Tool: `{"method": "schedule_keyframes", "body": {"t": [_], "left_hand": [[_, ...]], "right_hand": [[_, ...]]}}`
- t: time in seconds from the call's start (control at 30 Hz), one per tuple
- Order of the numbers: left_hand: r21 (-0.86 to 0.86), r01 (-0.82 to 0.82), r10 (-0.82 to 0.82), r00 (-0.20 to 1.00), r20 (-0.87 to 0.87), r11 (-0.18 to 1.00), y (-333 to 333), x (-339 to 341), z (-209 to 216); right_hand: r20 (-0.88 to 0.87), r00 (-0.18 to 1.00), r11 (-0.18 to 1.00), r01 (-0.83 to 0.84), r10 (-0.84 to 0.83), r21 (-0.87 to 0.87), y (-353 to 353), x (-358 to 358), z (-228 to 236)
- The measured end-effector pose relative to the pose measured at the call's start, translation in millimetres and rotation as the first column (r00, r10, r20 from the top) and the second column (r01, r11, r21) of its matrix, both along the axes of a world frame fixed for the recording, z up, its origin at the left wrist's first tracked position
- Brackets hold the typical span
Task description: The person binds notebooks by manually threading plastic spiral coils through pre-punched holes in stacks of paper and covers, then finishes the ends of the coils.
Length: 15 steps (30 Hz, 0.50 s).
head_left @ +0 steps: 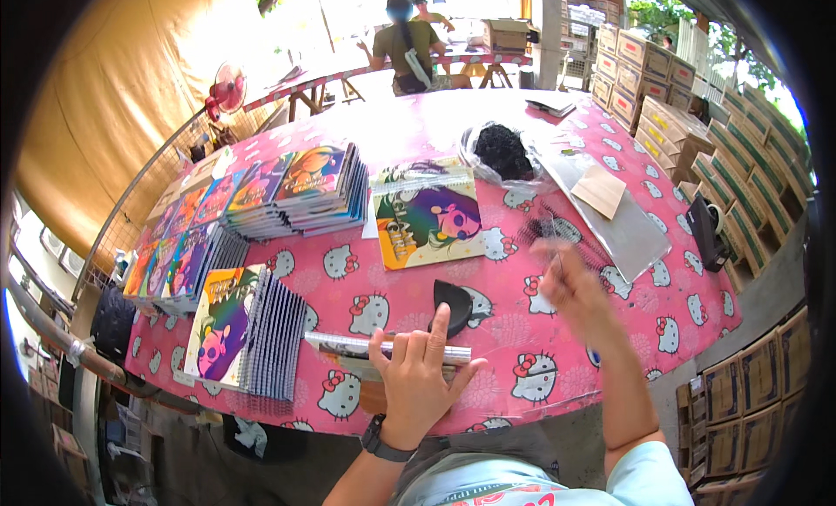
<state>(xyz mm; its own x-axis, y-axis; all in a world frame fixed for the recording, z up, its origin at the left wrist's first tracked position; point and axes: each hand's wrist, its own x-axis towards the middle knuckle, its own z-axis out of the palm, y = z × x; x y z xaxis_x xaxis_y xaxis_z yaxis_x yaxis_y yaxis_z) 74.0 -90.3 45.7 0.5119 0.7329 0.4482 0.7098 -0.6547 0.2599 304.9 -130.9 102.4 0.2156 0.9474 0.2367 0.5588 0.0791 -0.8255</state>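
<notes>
Spreading its fingers over a white-edged book (pixel 335 341), the left hand (pixel 413 380) lies nearer the person than the black half-round piece (pixel 451 304); right of that piece, the blurred right hand (pixel 570 288) meets black coils (pixel 543 232), its grip unclear.

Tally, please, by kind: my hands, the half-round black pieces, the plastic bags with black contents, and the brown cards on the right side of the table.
Hands: 2 (left hand, right hand)
Half-round black piece: 1
Plastic bag: 1
Brown card: 1
Total: 5
</notes>
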Motion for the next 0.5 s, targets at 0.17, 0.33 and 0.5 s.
{"method": "schedule_keyframes", "body": {"t": [0.17, 0.33, 0.5], "left_hand": [[0.21, 0.013, -0.053, 0.981, 0.186, 0.978, -1, 14, -2], [0.048, 0.147, -0.153, 0.972, 0.177, 0.988, 0, 6, 8], [0.023, 0.339, -0.321, 0.868, 0.38, 0.941, 11, -16, 13]], "right_hand": [[-0.324, 0.871, 0.913, -0.405, 0.37, -0.045, -20, -22, -40], [-0.243, 0.898, 0.93, -0.358, 0.367, 0.081, -20, -34, -39], [-0.038, 0.952, 0.946, -0.296, 0.303, 0.132, -14, -34, -34]]}}
